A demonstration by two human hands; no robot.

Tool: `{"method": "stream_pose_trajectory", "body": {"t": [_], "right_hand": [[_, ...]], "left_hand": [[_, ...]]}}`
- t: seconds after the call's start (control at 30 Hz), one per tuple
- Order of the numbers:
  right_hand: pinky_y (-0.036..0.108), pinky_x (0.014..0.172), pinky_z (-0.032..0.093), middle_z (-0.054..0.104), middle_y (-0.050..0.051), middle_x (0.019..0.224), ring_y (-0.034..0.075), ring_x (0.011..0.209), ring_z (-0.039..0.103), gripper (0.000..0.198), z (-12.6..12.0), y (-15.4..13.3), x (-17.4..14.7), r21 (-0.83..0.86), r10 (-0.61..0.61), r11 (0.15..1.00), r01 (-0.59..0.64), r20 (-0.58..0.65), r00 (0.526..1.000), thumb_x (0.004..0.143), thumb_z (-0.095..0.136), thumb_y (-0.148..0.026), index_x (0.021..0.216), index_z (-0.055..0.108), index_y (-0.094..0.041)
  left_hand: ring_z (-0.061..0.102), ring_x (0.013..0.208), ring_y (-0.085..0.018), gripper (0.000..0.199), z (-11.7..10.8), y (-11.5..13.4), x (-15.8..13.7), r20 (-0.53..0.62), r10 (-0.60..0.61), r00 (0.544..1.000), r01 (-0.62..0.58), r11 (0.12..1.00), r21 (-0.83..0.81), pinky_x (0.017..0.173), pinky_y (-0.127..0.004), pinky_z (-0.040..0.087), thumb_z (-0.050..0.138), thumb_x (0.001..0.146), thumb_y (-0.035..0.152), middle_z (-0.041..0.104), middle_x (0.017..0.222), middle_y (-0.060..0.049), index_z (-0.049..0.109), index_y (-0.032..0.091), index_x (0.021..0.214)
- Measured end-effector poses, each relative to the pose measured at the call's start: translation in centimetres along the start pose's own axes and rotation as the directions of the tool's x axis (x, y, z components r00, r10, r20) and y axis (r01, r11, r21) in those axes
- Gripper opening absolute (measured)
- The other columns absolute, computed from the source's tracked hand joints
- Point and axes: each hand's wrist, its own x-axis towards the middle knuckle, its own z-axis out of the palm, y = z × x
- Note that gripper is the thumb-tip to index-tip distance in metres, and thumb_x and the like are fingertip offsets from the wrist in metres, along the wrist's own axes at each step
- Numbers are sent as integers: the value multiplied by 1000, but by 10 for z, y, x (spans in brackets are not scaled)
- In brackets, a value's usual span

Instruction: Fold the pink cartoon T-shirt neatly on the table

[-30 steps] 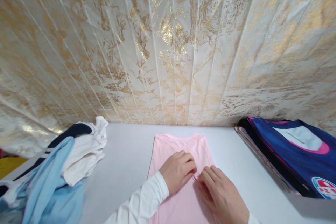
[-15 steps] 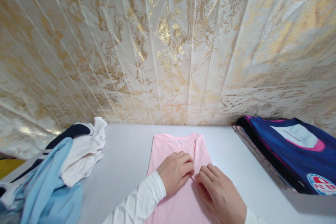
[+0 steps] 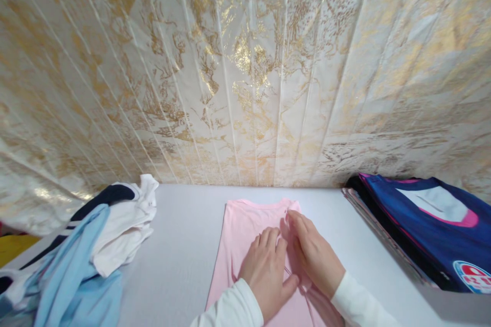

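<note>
A pink shirt [image 3: 233, 245], narrowed by folds along its right side, lies on the white table with its neckline at the far end. My left hand [image 3: 268, 271] rests palm down on its middle, fingers stretched out and thumb apart. Close beside it, my right hand [image 3: 314, 250] is turned on its side along the shirt's right part. Its fingers are extended, with the tips at the fabric near the right shoulder; the thumb is hidden. Wrinkles run through the cloth between and below both hands.
To the left is a loose heap of clothes: a light blue garment [image 3: 72, 260], a white one [image 3: 123, 235] and a dark navy piece [image 3: 103, 195]. A stack of folded clothes topped by a navy jersey [image 3: 425, 230] stands right. Gold-patterned cloth [image 3: 245, 87] hangs behind the table.
My right hand has moved away from me, up the shirt's right side, and its fingers have straightened. The left hand has gone from curled fingers to lying flat, slightly nearer me.
</note>
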Motion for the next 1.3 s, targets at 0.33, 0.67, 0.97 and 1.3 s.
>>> {"method": "stream_pose_trajectory", "body": {"t": [0.33, 0.67, 0.97, 1.3], "right_hand": [[43, 105, 36, 41, 19, 141, 28, 136, 26, 57, 25, 2, -18, -307, 60, 952, -19, 124, 990, 91, 38, -37, 136, 38, -2], [40, 107, 33, 35, 19, 144, 28, 136, 28, 69, 17, -5, -11, -351, 228, 927, -134, 241, 943, 88, 41, -45, 138, 34, 2], [46, 104, 34, 27, 14, 149, 29, 137, 23, 58, 9, -7, -6, -326, 208, 940, -97, 327, 922, 91, 39, -47, 140, 38, -17], [43, 106, 34, 35, 21, 144, 30, 135, 29, 72, 18, -4, -12, -352, 214, 929, -116, 254, 943, 89, 40, -49, 138, 35, 3]], "left_hand": [[46, 107, -25, 27, -8, -26, 10, -124, -72, 990, 67, 997, -45, 92, -39, 38, 56, 82, 24, 52, 114, -7, 50, 19, 107], [55, 90, -19, 25, -12, -39, 20, -149, -165, 975, 160, 986, -49, 79, -30, 39, 45, 82, 5, 61, 93, -2, 50, 21, 100], [55, 84, -19, 24, -12, -42, 18, -132, -170, 976, 175, 984, 26, 76, -31, 34, 45, 76, 4, 63, 86, 1, 51, 23, 91], [54, 92, -22, 11, -30, -30, 43, -25, -150, 988, 152, 977, 151, 78, -33, 38, 50, 82, 15, 61, 96, -4, 56, 19, 91]]}}
